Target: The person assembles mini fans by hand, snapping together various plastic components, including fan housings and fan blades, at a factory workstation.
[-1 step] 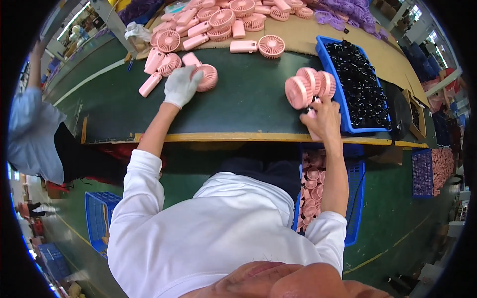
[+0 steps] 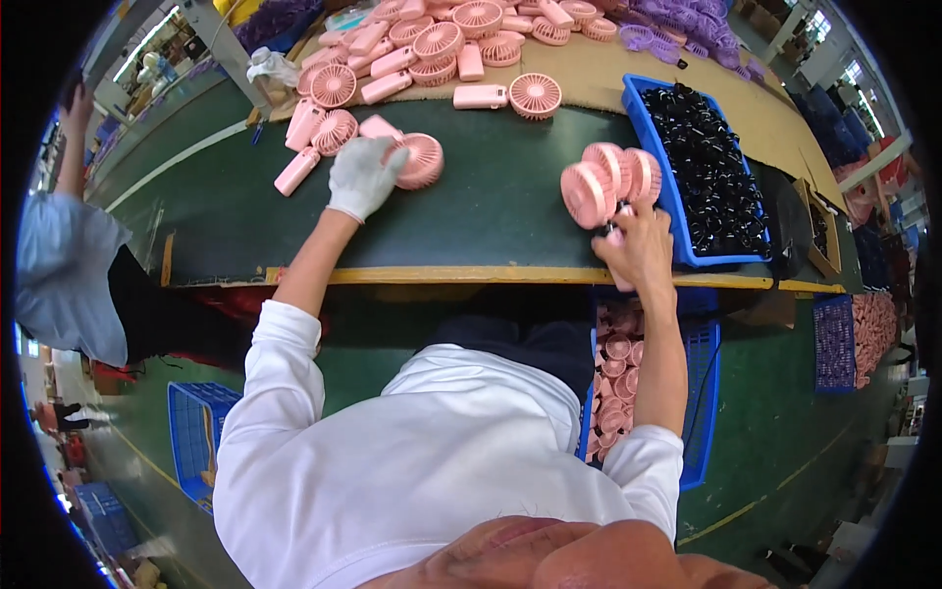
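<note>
My left hand [image 2: 360,179], in a white glove, is closed at the neck of a pink handheld fan [image 2: 422,161] low over the green tabletop. The fan's short handle [image 2: 379,128] pokes out beyond my fingers. My bare right hand [image 2: 640,245] grips a bunch of three pink handheld fans [image 2: 610,177] by their handles, heads facing away from me. Small black pieces show near the handles, partly hidden by my fingers. Just left of my gloved hand lie more pink fans [image 2: 335,132], and one fan [image 2: 535,96] lies on its own farther back.
A blue tray [image 2: 699,259] full of black parts stands right of my right hand. Pink fans [image 2: 439,41] pile up on cardboard at the back, with purple fan parts [image 2: 687,25] beside them. Below the table edge [image 2: 471,275], a blue crate [image 2: 699,461] holds pink fans. Another person [image 2: 69,265] stands at left.
My left hand has shifted slightly right and toward me, and the fan at its fingers has moved right with it. My right hand keeps its bunch almost in place.
</note>
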`<action>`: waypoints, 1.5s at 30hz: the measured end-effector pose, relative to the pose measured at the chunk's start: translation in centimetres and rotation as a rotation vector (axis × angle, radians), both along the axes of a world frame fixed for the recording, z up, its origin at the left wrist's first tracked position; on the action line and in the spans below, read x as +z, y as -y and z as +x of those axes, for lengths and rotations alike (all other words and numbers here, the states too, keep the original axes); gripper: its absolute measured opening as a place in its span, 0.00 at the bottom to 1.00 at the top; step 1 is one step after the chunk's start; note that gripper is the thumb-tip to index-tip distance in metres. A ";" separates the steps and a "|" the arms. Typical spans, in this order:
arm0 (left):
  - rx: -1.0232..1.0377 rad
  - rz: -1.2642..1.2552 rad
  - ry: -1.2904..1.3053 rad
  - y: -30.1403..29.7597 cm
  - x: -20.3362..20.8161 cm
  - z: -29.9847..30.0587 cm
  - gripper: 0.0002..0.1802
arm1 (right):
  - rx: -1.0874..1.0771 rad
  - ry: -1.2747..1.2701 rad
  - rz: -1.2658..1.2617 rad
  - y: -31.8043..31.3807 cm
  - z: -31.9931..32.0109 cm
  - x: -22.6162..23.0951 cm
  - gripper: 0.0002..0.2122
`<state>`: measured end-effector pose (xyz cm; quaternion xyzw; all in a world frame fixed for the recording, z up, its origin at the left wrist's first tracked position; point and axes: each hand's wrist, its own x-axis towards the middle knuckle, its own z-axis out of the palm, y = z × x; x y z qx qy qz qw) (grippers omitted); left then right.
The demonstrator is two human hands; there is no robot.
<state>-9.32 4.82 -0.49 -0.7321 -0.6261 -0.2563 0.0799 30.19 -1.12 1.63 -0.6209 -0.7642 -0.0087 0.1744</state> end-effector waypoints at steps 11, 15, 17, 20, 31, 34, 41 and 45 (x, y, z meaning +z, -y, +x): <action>-0.290 -0.186 -0.095 -0.2 1.2 5.4 0.26 | -0.143 -0.182 0.034 21.2 5.3 -7.1 0.18; -0.142 -0.251 -0.243 0.5 2.0 4.9 0.19 | -0.532 -0.458 -0.358 25.2 8.8 -17.0 0.17; -0.118 -0.226 -0.284 0.8 1.7 4.0 0.21 | -0.737 -0.524 -0.629 26.7 11.4 -23.6 0.20; -0.117 -0.301 -0.271 0.9 1.9 4.6 0.21 | -1.028 -0.544 -0.818 30.3 14.3 -32.6 0.24; -0.591 0.056 -0.257 0.2 1.2 11.7 0.23 | -0.214 -0.737 0.239 11.0 5.5 -6.8 0.03; -0.731 0.036 -0.149 0.3 0.6 15.3 0.22 | -0.084 -0.580 0.463 4.2 6.9 -0.4 0.02; -0.654 -0.137 -0.134 3.2 0.8 17.3 0.25 | -0.196 0.195 0.216 -9.5 12.8 0.5 0.09; -0.687 -0.024 -0.082 3.7 0.0 16.6 0.23 | -0.203 0.367 -0.003 -11.8 11.9 1.6 0.05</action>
